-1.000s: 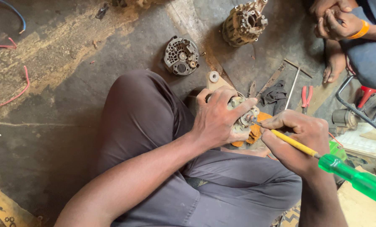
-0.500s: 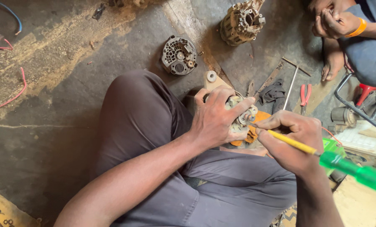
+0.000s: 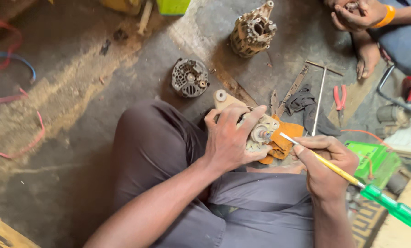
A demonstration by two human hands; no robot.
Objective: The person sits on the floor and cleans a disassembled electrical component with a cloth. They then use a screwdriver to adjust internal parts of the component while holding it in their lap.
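Observation:
My left hand [image 3: 230, 138] grips a pale metal alternator part [image 3: 260, 131] held over my lap, fingers wrapped over its top. In my right hand [image 3: 327, 167] is a screwdriver [image 3: 352, 179] with a yellow shaft and a green handle; its metal tip sits just right of the part, a short gap away. An orange cloth [image 3: 283, 140] lies under the part. My legs in grey trousers fill the lower middle.
On the concrete floor lie a round alternator cover [image 3: 190, 77], a larger alternator body [image 3: 253, 32], a T-handle wrench [image 3: 321, 92], red pliers [image 3: 339, 97] and a dark rag [image 3: 302, 98]. Another person's hands [image 3: 357, 13] and foot are at top right. A green box [image 3: 373, 158] sits right.
The view has shifted slightly. The screwdriver tip has drawn back a little from the part; my left hand keeps its hold.

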